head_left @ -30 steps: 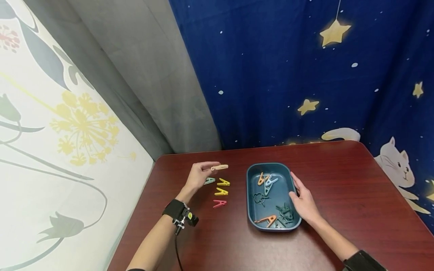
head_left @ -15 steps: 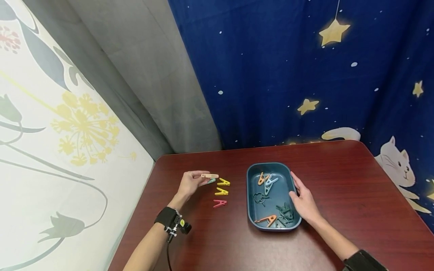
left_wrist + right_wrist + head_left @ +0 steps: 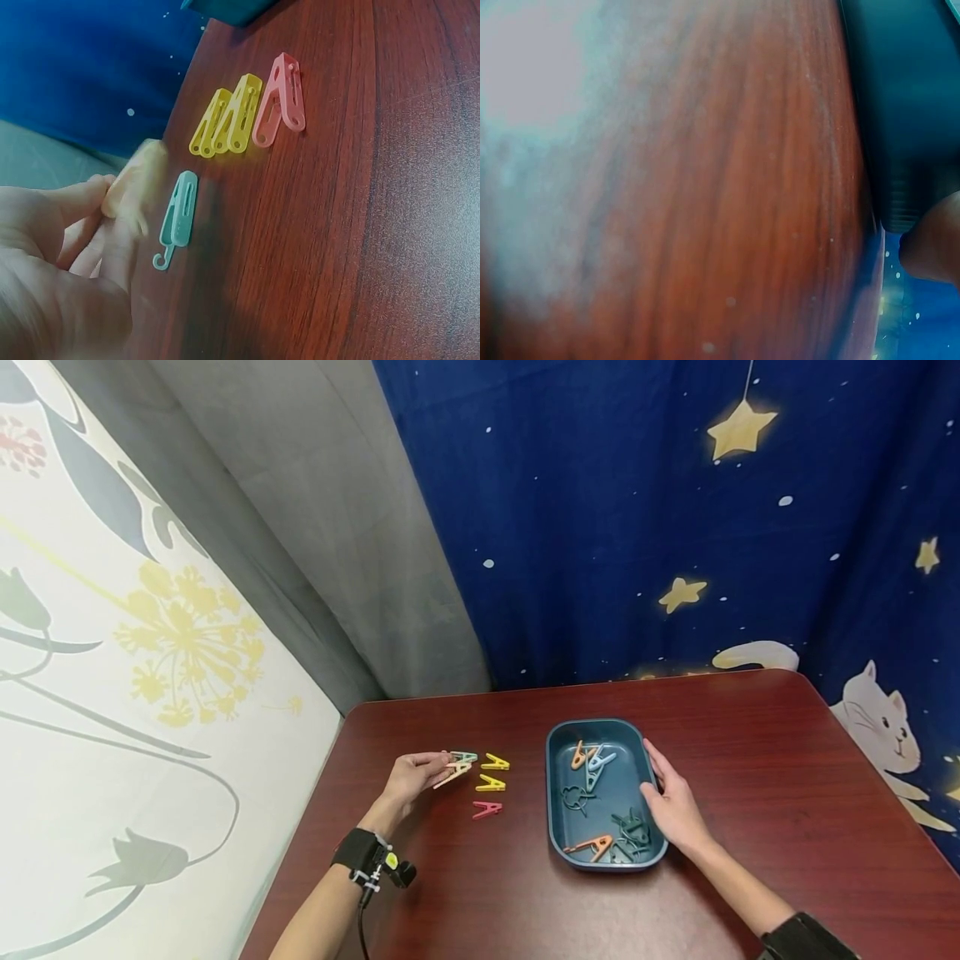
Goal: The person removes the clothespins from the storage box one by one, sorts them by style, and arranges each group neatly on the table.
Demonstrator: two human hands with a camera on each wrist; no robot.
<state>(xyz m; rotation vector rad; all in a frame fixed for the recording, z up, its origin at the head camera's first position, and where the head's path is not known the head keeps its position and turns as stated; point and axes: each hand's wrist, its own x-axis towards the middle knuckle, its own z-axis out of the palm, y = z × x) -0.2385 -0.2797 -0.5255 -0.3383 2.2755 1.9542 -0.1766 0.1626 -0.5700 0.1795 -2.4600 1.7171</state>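
Note:
My left hand (image 3: 409, 778) pinches a cream clothespin (image 3: 140, 180) between thumb and fingers, a little above the table; it looks blurred in the left wrist view. Close by lies a mint-green clothespin (image 3: 184, 212) with a small hook at one end. Two yellow clothespins (image 3: 492, 783) and a pink-red clothespin (image 3: 487, 810) lie in a column to the right. My right hand (image 3: 677, 807) grips the right side of a dark blue tray (image 3: 553, 810), thumb at the rim and fingers along the outer wall. In the right wrist view only a fingertip (image 3: 934, 244) shows against the tray.
Inside the tray are orange clothespins (image 3: 598, 846), light blue clothespins (image 3: 595, 768) and several dark green clips (image 3: 632, 831). The dark red wooden table (image 3: 780, 777) reaches back to a blue curtain (image 3: 600, 527). A patterned white wall (image 3: 225, 760) flanks its left side.
My left hand has moved left and toward me with the cream clothespin, which has turned in the fingers. The mint-green clothespin shows more fully. My right hand and the tray stay put.

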